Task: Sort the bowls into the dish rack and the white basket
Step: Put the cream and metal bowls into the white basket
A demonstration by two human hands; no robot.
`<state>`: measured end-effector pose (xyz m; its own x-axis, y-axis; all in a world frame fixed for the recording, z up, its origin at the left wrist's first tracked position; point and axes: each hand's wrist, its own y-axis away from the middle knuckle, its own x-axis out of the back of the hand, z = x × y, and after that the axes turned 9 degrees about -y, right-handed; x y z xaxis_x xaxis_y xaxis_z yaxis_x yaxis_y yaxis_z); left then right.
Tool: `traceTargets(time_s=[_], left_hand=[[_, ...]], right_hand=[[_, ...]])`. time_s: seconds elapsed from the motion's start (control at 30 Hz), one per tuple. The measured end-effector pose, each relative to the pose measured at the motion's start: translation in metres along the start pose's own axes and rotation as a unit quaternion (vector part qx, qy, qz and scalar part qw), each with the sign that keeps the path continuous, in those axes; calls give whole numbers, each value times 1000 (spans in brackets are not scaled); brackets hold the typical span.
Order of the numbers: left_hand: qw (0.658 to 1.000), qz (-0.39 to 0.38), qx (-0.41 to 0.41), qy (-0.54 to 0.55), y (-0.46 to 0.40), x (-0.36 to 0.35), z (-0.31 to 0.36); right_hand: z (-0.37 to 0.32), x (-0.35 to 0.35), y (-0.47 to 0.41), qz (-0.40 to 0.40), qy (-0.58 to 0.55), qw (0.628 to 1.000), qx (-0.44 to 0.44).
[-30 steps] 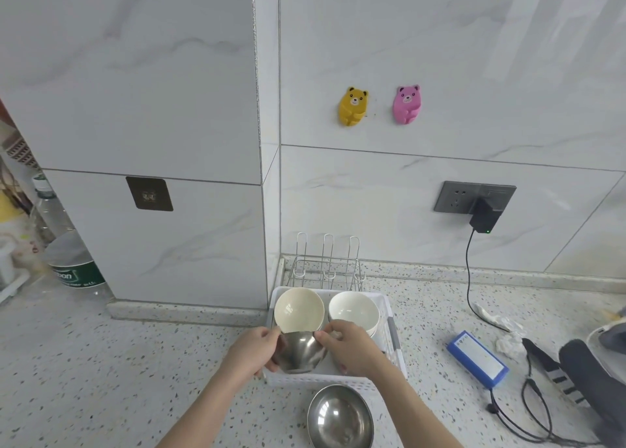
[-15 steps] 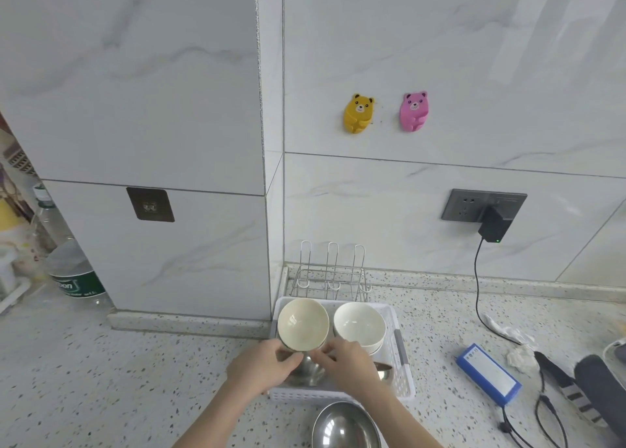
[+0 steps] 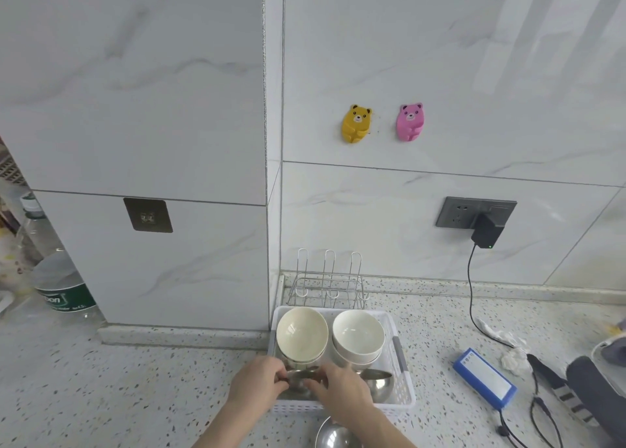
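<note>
A white basket sits on the speckled counter against the wall corner. At its back left a cream bowl leans tilted, and beside it stands a stack of white bowls. My left hand and my right hand both grip a steel bowl low inside the basket's front left. A second steel bowl lies in the front right of the basket. A third steel bowl rests on the counter in front. Behind the basket stands an empty wire dish rack.
A blue box, crumpled tissue, black cables and a dark device lie on the counter to the right. A charger hangs from the wall socket. Water bottles stand at the far left. A tiled pillar juts out left of the basket.
Both hands have lowered the steel bowl from above the basket's front edge down into the basket. The camera has tilted, so the scene sits lower in view.
</note>
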<state>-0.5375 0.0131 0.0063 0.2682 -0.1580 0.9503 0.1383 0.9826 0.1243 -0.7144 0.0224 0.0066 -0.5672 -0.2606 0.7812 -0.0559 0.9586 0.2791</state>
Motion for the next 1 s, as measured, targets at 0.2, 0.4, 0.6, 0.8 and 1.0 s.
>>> traceTargets(time_s=[0.2, 0.4, 0.6, 0.8, 1.0], left_hand=[[999, 23, -23, -16, 8, 0, -1], [995, 80, -27, 52, 47, -3, 9], [985, -89, 30, 142, 85, -60, 31], [934, -178, 129, 283, 88, -95, 51], [883, -167, 203, 389, 93, -89, 60]], right_hand=[[-1, 6, 11, -2, 12, 1000, 24], [21, 16, 42, 116, -100, 988, 6], [48, 2, 84, 184, -186, 960, -104], [76, -11, 115, 146, -193, 952, -186], [87, -11, 130, 109, -200, 957, -178]])
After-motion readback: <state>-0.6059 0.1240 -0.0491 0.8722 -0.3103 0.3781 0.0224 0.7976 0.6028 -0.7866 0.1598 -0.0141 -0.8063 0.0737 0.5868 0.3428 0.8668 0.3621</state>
